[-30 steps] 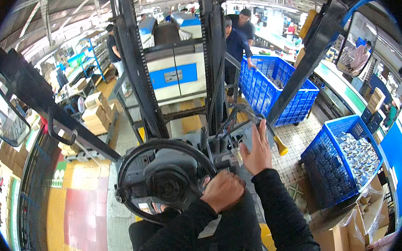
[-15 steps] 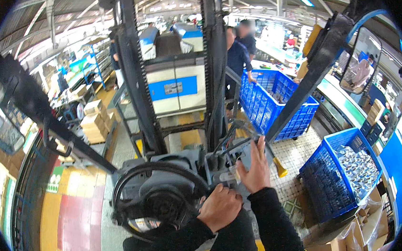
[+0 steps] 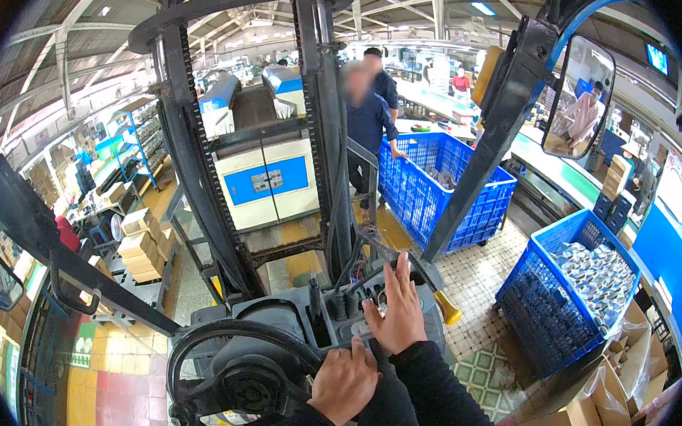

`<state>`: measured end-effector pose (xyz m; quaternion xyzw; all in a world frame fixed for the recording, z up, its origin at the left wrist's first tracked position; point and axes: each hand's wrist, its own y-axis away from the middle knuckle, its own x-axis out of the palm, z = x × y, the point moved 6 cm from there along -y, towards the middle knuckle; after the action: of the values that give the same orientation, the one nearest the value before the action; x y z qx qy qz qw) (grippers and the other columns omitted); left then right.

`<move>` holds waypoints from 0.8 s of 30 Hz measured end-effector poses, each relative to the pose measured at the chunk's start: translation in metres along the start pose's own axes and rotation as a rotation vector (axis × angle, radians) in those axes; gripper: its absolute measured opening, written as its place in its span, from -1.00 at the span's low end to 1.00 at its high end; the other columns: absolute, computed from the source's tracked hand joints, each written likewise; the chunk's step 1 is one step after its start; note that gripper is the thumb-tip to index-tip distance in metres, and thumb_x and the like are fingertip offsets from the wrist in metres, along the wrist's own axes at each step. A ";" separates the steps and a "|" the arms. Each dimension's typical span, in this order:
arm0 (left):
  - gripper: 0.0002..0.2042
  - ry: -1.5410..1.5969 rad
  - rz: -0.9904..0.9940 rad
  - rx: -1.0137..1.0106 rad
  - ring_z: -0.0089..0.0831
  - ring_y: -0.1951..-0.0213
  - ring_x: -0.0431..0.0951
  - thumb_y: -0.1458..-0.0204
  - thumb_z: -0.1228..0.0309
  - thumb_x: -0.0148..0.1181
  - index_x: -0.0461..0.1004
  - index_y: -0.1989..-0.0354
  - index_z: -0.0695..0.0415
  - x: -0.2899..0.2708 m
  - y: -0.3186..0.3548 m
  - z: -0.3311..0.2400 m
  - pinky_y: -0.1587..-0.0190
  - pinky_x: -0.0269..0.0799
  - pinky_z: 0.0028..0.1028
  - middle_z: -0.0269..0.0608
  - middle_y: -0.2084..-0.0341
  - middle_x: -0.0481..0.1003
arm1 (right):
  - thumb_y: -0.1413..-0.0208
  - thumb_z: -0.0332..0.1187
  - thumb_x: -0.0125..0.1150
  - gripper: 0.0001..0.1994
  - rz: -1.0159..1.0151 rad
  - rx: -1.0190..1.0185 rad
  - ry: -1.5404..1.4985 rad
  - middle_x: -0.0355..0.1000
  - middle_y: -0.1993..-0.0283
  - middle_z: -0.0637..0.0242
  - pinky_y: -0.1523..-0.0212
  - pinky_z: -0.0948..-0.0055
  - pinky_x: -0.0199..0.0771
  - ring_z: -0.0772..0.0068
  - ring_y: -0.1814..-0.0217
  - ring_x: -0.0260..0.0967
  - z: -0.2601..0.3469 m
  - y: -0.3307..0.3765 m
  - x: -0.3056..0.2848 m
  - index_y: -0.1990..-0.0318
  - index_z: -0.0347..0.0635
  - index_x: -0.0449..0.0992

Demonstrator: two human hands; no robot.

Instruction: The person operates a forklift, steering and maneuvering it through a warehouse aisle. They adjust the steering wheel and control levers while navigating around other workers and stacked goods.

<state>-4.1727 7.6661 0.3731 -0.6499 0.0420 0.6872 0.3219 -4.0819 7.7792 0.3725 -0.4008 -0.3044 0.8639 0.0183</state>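
Observation:
In front of me is a forklift's black steering wheel [image 3: 241, 327], beside a dark console with a black lever [image 3: 315, 300]. My left hand [image 3: 345, 385] rests right of the wheel, by my black-clad knee, with its fingers curled; whatever is under them is hidden. Just beyond it my right hand [image 3: 398, 309] is raised over the console with fingers stretched out and nothing in it. A lever with a yellow handle [image 3: 447, 307] is to the right of that hand.
The forklift's mast [image 3: 322, 133] rises ahead, before a cream and blue machine [image 3: 269, 179]. A person [image 3: 369, 121] holds the rim of a blue crate [image 3: 445, 200]. Another blue crate [image 3: 548, 308] with many small items stands at right, cardboard boxes [image 3: 141, 247] at left.
The view has shifted, so the mast and wheel appear further left and lower. My right hand stays raised and spread; my left stays curled near the knee. The person by the crate has turned.

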 end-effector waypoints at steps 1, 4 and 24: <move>-0.71 0.007 0.006 -0.006 -0.28 0.36 0.62 0.03 0.37 0.20 0.62 0.25 0.37 0.000 0.000 0.000 0.27 0.48 -0.38 0.22 0.10 0.58 | -0.17 -0.24 0.23 -0.23 -0.033 -0.025 -0.004 -0.29 -0.60 -0.25 -0.50 -0.14 -0.08 -0.26 -0.64 -0.28 0.002 -0.001 -0.002 -0.45 -0.38 0.05; -0.73 -0.038 -0.014 -0.024 -0.28 0.38 0.61 0.00 0.36 0.18 0.62 0.26 0.35 -0.002 -0.002 0.001 0.28 0.45 -0.37 0.22 0.10 0.59 | -0.17 -0.23 0.23 -0.24 0.026 0.031 0.020 -0.29 -0.60 -0.26 -0.50 -0.13 -0.07 -0.27 -0.64 -0.27 -0.001 -0.006 0.003 -0.43 -0.42 0.08; -0.71 -0.165 0.150 -0.074 -0.03 0.19 0.60 -0.05 0.33 0.08 0.69 0.27 0.23 0.009 -0.005 -0.001 0.17 0.43 -0.16 0.35 0.06 0.56 | -0.16 -0.37 0.21 -0.37 -0.119 -0.061 0.015 -0.18 -0.57 -0.28 -0.48 0.01 0.06 -0.34 -0.60 -0.18 0.007 0.015 -0.017 -0.36 -0.44 0.21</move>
<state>-4.1686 7.6733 0.3669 -0.5977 0.0385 0.7615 0.2479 -4.0724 7.7586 0.3789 -0.3888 -0.3540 0.8485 0.0596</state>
